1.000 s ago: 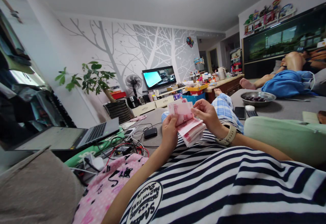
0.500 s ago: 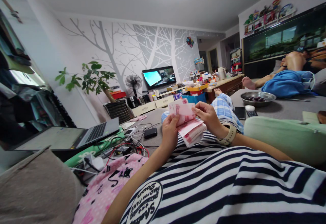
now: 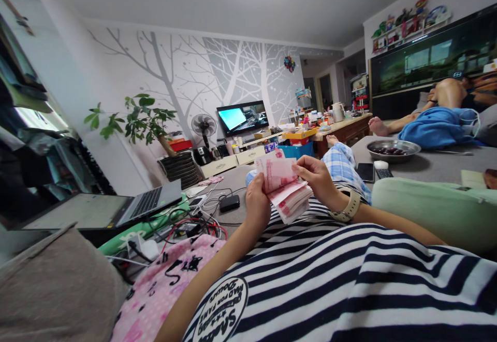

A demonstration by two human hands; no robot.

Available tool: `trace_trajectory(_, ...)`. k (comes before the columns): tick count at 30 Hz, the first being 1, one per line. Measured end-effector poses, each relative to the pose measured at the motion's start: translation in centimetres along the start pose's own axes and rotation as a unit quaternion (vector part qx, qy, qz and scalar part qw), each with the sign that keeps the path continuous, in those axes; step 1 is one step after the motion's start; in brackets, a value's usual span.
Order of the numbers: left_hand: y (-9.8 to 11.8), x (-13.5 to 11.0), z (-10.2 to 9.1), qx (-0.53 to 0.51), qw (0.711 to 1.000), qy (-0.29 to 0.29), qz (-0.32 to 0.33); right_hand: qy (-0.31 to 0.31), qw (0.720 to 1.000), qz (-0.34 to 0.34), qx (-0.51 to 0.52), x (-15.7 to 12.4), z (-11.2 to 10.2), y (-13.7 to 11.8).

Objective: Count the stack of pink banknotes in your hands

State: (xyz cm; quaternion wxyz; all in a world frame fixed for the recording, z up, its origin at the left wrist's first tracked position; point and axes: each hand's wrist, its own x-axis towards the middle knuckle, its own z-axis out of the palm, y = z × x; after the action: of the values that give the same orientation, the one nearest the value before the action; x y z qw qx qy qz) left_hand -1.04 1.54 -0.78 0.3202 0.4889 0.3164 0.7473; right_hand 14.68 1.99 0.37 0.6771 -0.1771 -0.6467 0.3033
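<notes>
A stack of pink banknotes (image 3: 285, 189) is held above my striped shirt (image 3: 349, 280), folded over in the middle. My left hand (image 3: 257, 202) is closed around the left side of the stack, thumb pressed on the upright notes. My right hand (image 3: 316, 174), with a watch on its wrist, pinches the top edge of the upright notes at their right. The lower half of the stack fans out below the right hand.
An open laptop (image 3: 112, 208) lies at left beside tangled cables (image 3: 190, 223) and a pink cloth (image 3: 163, 285). A phone (image 3: 365, 171), a remote and a metal bowl (image 3: 393, 148) sit on the grey surface at right. Another person's legs (image 3: 411, 114) rest beyond the bowl.
The upright notes have tilted slightly to the left and the right hand's fingers have shifted along their top edge. The arms and the rest of the scene have stayed put.
</notes>
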Motion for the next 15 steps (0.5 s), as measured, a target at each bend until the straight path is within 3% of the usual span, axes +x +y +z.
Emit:
trace_trajectory(10,0.70,-0.28,0.40,-0.007,1.000,-0.026,0.011,0.000,1.000,-0.005,0.011,-0.06,0.03,-0.20)
trace_trajectory(15,0.88,-0.37,0.14,0.083,0.996,-0.005,0.039,0.000,1.000,-0.011,0.013,-0.14,0.04,-0.33)
